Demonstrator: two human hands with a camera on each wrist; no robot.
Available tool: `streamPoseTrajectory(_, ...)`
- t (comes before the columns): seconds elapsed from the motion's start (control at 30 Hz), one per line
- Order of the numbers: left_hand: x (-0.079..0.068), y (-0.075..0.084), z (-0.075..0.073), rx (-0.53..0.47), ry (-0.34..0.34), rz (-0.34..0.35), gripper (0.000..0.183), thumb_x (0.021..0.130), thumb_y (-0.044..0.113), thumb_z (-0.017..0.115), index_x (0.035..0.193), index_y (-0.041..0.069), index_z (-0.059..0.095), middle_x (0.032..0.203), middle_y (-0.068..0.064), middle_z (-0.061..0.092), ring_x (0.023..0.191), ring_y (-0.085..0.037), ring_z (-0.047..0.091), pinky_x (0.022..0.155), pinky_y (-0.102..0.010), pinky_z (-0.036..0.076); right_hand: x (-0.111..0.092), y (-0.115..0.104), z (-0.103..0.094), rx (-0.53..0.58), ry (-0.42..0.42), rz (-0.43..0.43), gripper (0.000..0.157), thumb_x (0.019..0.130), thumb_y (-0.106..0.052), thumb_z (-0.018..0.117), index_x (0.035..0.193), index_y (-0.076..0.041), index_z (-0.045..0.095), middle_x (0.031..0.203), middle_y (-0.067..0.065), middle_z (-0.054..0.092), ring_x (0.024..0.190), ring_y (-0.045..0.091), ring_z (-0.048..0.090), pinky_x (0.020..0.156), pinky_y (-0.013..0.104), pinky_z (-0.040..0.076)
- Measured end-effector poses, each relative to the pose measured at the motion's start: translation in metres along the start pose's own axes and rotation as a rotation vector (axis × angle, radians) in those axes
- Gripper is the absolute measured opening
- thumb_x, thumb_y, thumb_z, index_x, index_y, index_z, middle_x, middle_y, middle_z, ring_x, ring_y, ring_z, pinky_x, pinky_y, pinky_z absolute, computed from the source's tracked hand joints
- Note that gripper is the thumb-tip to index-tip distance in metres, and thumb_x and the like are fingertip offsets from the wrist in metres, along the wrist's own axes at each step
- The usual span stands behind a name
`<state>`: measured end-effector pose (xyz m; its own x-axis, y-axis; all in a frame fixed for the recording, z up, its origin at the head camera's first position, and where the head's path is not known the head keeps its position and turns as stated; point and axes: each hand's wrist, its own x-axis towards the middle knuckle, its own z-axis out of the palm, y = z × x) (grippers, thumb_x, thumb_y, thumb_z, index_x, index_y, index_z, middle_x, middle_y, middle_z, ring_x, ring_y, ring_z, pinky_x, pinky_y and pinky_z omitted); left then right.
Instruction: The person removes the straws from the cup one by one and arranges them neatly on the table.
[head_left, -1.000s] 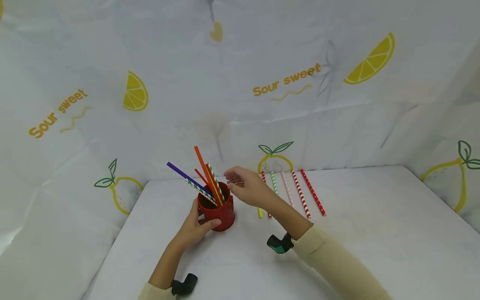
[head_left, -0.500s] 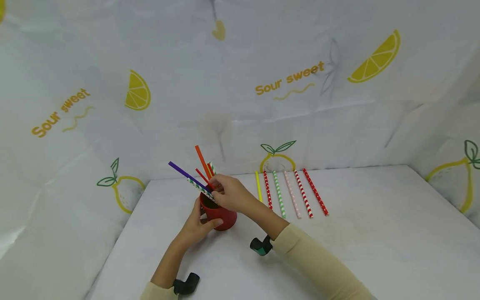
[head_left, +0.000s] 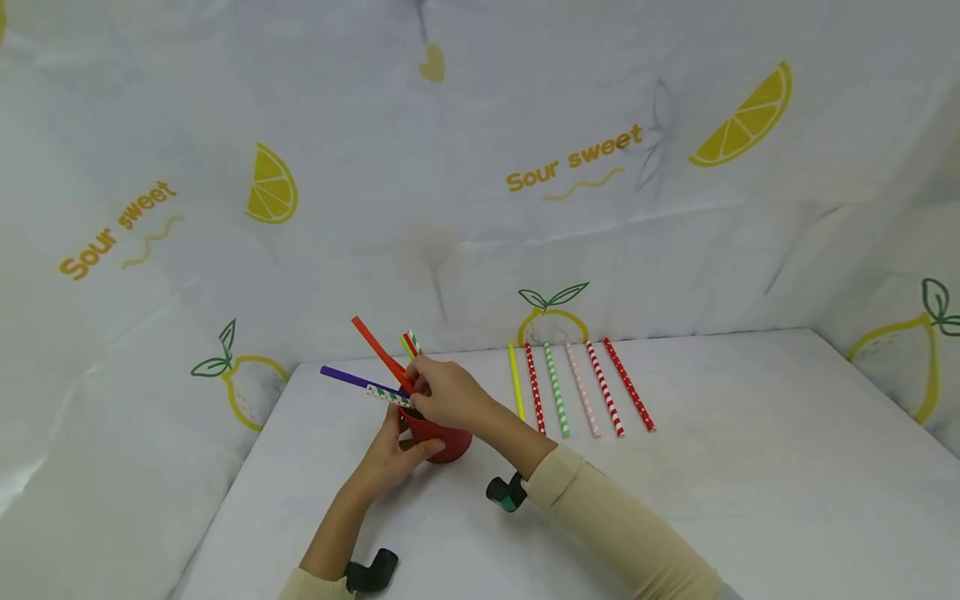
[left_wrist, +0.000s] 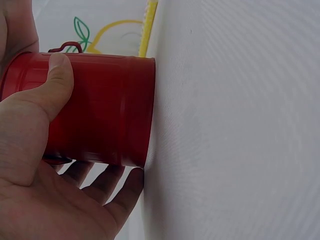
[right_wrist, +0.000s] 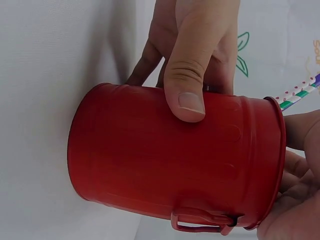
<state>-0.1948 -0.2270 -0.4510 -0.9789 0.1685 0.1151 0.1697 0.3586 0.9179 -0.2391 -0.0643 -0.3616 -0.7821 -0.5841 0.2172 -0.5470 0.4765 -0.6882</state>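
A small red metal bucket [head_left: 444, 440] with side handles stands on the table. My left hand [head_left: 390, 454] grips it, thumb across the near wall and fingers around the other side. Paper straws lean out of its mouth: an orange straw [head_left: 375, 346], a purple straw [head_left: 343, 377], a patterned white and green straw [head_left: 386, 395], and others half behind my right hand. My right hand [head_left: 450, 396] is at the rim, fingers curled about the straws, the orange one passing between forefinger and thumb. The fingertips are partly hidden in the mouth.
Right of the bucket several straws lie in a row: a yellow straw [head_left: 516, 379], a light green striped straw [head_left: 557, 390], a pink straw [head_left: 582, 390], a red striped straw [head_left: 604, 387] and red dotted ones. A white printed backdrop [head_left: 480, 242] rises behind the white table [head_left: 712, 467].
My right hand has moved left from beside the bucket into the bunch of straws. The orange and purple straws have tipped further left. My left hand has kept its hold on the bucket.
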Motion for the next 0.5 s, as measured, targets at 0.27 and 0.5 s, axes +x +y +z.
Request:
streamPoseTrajectory(0.27,0.0005,0.0012,0.0011,0.016,0.002,0.007,0.097,0.087,0.018,0.08,0.157,0.026,0.014,0.154,-0.003,0.037,0.137,-0.028,0.042,0.102,-0.046,0.048,-0.0021,0.0001,0.0011,-0.181,-0.024,-0.052,0.015,0.092,-0.01,0.073,0.106,-0.008,0.07,0.091,-0.002,0.068,0.084,0.011,0.06,0.081,0.024,0.056)
streamPoseTrajectory(0.5,-0.0009,0.0004,0.0024,0.02,0.016,-0.027,0.092,0.086,0.021,0.081,0.155,0.02,0.02,0.151,-0.006,0.041,0.136,-0.029,0.043,0.101,-0.045,0.049,-0.0079,0.0002,-0.0013,-0.154,-0.026,-0.08,0.014,0.092,-0.006,0.072,0.105,-0.007,0.069,0.091,0.0,0.068,0.084,0.012,0.06,0.081,0.023,0.055)
